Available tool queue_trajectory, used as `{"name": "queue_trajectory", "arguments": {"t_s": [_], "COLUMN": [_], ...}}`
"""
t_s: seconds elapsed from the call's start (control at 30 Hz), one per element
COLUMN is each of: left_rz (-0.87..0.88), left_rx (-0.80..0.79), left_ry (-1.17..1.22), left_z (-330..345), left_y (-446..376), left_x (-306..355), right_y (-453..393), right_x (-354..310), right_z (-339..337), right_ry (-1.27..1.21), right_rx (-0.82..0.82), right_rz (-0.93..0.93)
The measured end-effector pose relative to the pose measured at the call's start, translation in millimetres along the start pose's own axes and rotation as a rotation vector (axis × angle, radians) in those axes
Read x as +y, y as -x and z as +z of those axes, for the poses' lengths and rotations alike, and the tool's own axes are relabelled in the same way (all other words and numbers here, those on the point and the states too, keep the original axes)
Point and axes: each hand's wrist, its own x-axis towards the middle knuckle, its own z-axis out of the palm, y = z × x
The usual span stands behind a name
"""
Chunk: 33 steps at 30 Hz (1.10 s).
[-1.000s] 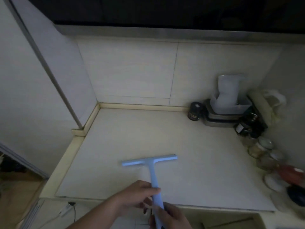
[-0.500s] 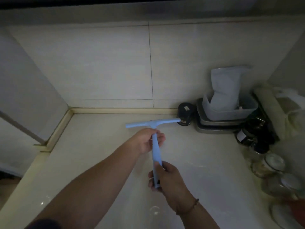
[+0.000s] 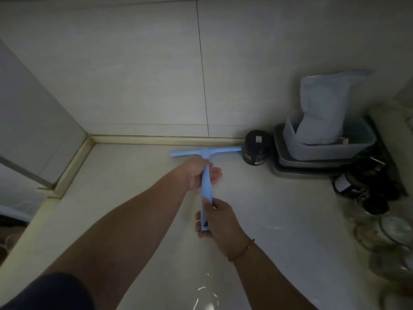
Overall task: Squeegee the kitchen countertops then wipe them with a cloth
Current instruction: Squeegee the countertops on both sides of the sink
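1. Head view. Your left hand (image 3: 199,173) grips the handle of the pale blue squeegee (image 3: 206,166) just below the blade; its fingers (image 3: 215,174) are wrapped round the shaft. Your right hand (image 3: 218,220) is clenched round the handle's lower end.
2. Change: a second ago the blade sat mid-surface, close to the front edge. Now you have reached it right to the back, and the blade lies crosswise just in front of the raised trim strip (image 3: 165,139) under the tiled wall (image 3: 145,74). Your arms are stretched far forward.
3. Meaning, as a judgement: this looks like the start of a pull stroke, back to front. The squeegee step is under way; no cloth is in sight.
4. Edges: the blade's right tip sits touching or just beside the dark jar (image 3: 257,147); you cannot tell which. Stacked trays with a plastic tub (image 3: 324,148) and more jars crowd the right side.
5. Open room: the surface (image 3: 134,198) is bare from the blade toward you and out to the left trim. Pull straight back; drifting right risks knocking the jar.
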Motion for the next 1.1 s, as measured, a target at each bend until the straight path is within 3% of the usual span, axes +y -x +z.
{"name": "queue_trajectory", "arguments": {"t_s": [0.17,0.43,1.1], "left_rz": [-0.048,-0.118,-0.226], "left_rx": [0.033,0.056,-0.099], "left_ry": [-0.021,0.017,0.012], "left_z": [-2,-8,-45], "left_y": [-4,5,112], "left_x": [2,-18,-136], "right_y": [-8,4,154], "right_x": [10,31,126], "right_z": [5,15,45], "right_ry": [-0.072,0.034,0.192], "right_rx": [0.04,0.118,0.201], "right_rz": [0.075,0.119,0.079]}}
